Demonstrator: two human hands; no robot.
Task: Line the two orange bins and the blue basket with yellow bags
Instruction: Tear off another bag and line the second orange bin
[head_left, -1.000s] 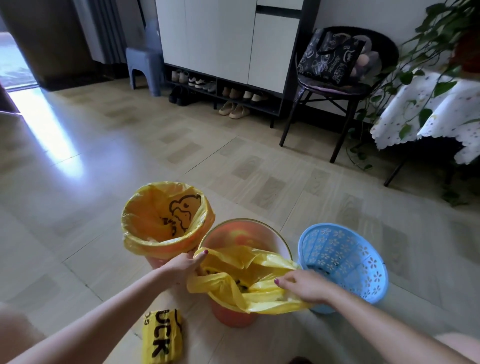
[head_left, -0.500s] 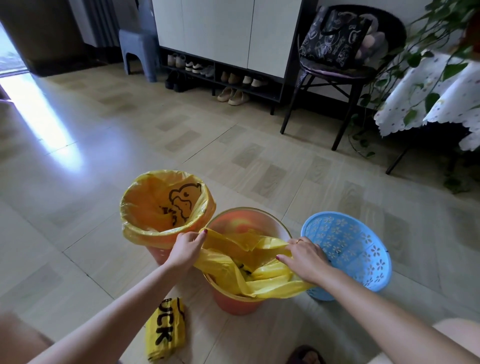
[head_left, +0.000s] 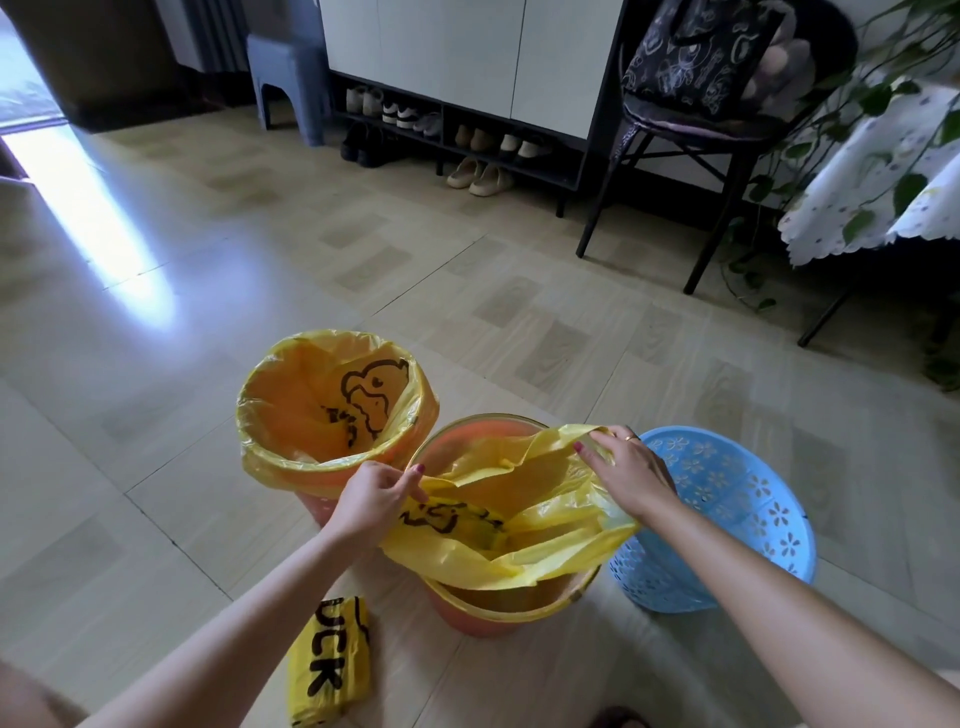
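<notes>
Two orange bins stand on the floor. The left bin (head_left: 311, 501) is lined with a yellow bag (head_left: 332, 405) folded over its rim. Over the middle bin (head_left: 483, 616) a second yellow bag (head_left: 524, 540) is spread open. My left hand (head_left: 376, 499) pinches that bag's near-left edge. My right hand (head_left: 631, 470) grips its far-right edge above the rim. The near edge drapes over the bin's front. The blue basket (head_left: 727, 519) stands to the right with no bag in it. A folded yellow bag (head_left: 330, 662) lies on the floor in front.
A black chair (head_left: 696, 135) with a dark bag stands at the back right, beside a table with a white cloth (head_left: 862, 182) and trailing plants. A shoe cabinet (head_left: 467, 104) and a grey stool (head_left: 288, 78) line the far wall. My foot (head_left: 618, 719) shows at the bottom.
My right hand has moved the bag's edge from the near side up to the far right of the middle bin, opening the bag wider. My left hand has kept its grip at the left.
</notes>
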